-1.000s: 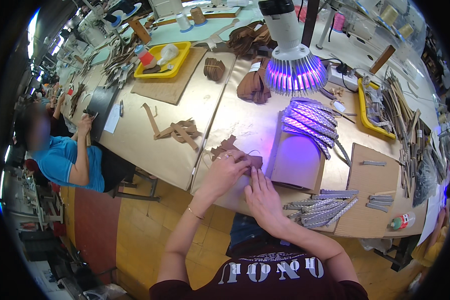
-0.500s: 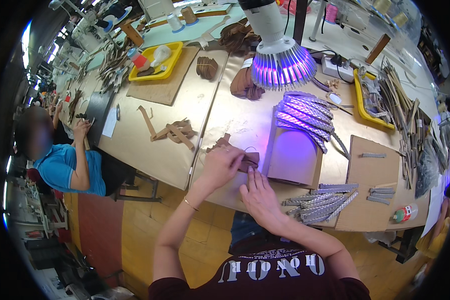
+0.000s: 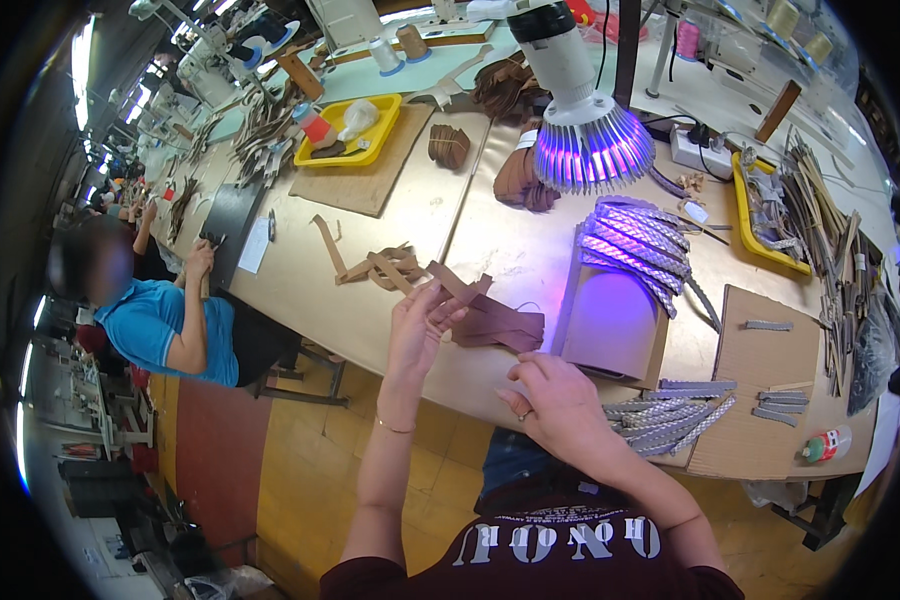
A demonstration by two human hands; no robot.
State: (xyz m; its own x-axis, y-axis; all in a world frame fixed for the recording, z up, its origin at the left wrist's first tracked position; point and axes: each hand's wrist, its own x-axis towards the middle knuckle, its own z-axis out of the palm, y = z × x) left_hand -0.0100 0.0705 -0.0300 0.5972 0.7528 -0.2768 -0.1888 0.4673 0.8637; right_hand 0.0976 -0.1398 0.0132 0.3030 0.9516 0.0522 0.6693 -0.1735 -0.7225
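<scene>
My left hand [image 3: 422, 322] is closed on a flat brown strip [image 3: 452, 283], lifted at the left end of a bundle of brown strips [image 3: 498, 327]. That bundle lies on the table just left of a cardboard box. Below its right end is my right hand [image 3: 560, 400], its fingers curled and the thumb pressed in. Something small and pale shows at its fingertips, too small to name. Silver braided straps [image 3: 670, 415] lie right beside the right hand. Loose tan strips [image 3: 395, 265] rest farther left.
A lit purple lamp [image 3: 592, 150] hangs over the box [image 3: 610, 320], which has braided straps [image 3: 635, 250] on top. Yellow trays [image 3: 385, 130] stand at the back left and right. A small bottle [image 3: 827, 444] lies at the right edge. A co-worker in blue [image 3: 175, 325] sits at left.
My left hand has moved left and nearer me, drawing up a brown strip. My right hand has come off the bundle toward me and curled its fingers. The view has shifted slightly.
</scene>
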